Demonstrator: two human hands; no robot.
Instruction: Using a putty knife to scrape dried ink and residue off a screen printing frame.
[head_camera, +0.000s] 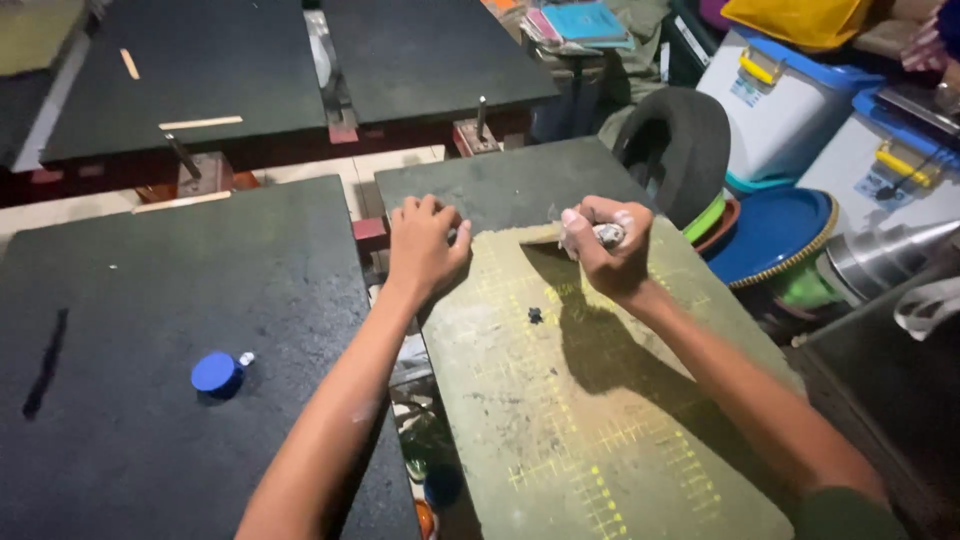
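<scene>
Gripping a pale rag (603, 235), your right hand (612, 250) is clenched at the green board's (560, 420) far edge. Your left hand (425, 245), fingers curled closed, presses the far left corner, seemingly to steady it.

Bottle cap (216, 373) on left board (150, 400) (tubs (790, 100) far right).

Print workshop, rows of dark platens (180, 70)

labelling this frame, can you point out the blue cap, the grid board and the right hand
blue cap (216, 373), head view, on its round top
grid board (600, 440), head view, on a bare part of its yellow-lined surface
right hand (610, 245), head view, on the back of the fist
</scene>
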